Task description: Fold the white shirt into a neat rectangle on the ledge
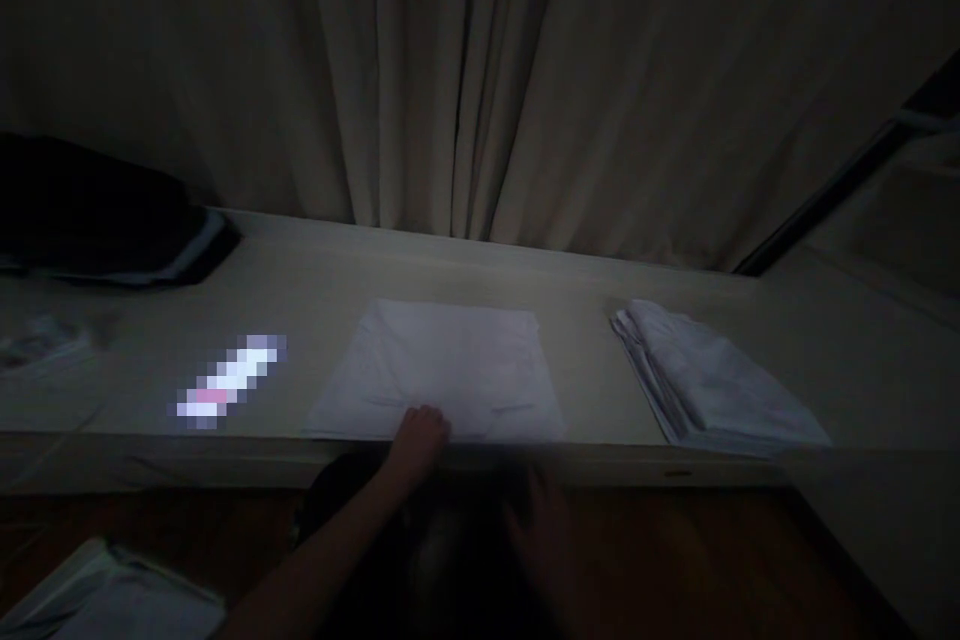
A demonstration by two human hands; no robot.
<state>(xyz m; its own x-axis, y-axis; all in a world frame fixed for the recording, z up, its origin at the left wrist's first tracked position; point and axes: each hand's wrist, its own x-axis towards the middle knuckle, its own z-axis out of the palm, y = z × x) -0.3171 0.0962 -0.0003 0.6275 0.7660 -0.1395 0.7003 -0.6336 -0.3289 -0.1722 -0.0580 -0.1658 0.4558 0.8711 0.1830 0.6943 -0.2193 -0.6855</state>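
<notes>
A flat, folded white cloth lies on the pale desk, its near side along the front edge. My left hand rests at the middle of that near side, fingers curled in and close together on the cloth. Whether a fold is pinched in them is hidden. Lower and to the right, in front of the desk edge, my right hand is dark and smeared by motion. Its thumb and fingers look apart, with nothing seen in them. On the right, a folded pile of white cloth shows several layers along its left side.
A glowing, pixelated oblong lies on the desk to the left. Behind it is a dark pile. Curtains hang along the back. Something pale sits low at the left. The light is dim.
</notes>
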